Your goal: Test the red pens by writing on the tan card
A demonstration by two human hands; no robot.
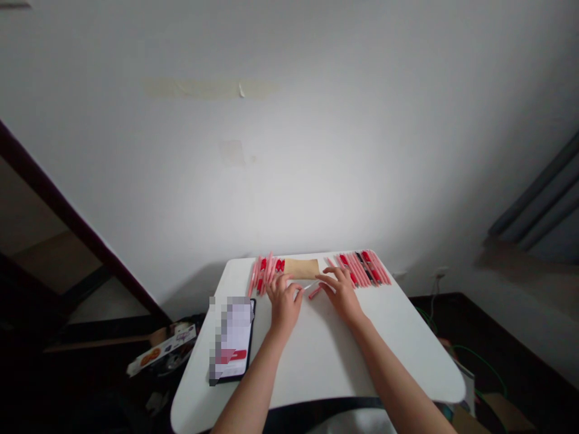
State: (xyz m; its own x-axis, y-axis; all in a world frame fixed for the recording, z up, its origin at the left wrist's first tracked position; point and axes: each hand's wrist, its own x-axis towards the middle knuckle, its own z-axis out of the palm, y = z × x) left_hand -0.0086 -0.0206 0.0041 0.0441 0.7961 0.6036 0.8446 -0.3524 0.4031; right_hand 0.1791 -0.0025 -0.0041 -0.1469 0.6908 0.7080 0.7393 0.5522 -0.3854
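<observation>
My left hand (pixel 286 301) is closed in a pinch near the table's middle, with thumb and index finger at one end of a thin white stick (pixel 310 286). My right hand (pixel 342 295) has its fingers bent and its thumb and index finger at the stick's other end. Just under the stick, by the right thumb, a short pink pen part (pixel 315 293) lies on the table. Beyond my left hand is a pile of pink and red pens (pixel 266 270). A row of pink, red and black pens (pixel 364 268) lies beyond my right hand.
A tan paper piece (pixel 302 269) lies between the two pen groups. The phone (pixel 235 343) rests at the left of the white table (pixel 325 374). A wall (pixel 289 199) rises behind the table, and boxes and cables are on the floor at both sides.
</observation>
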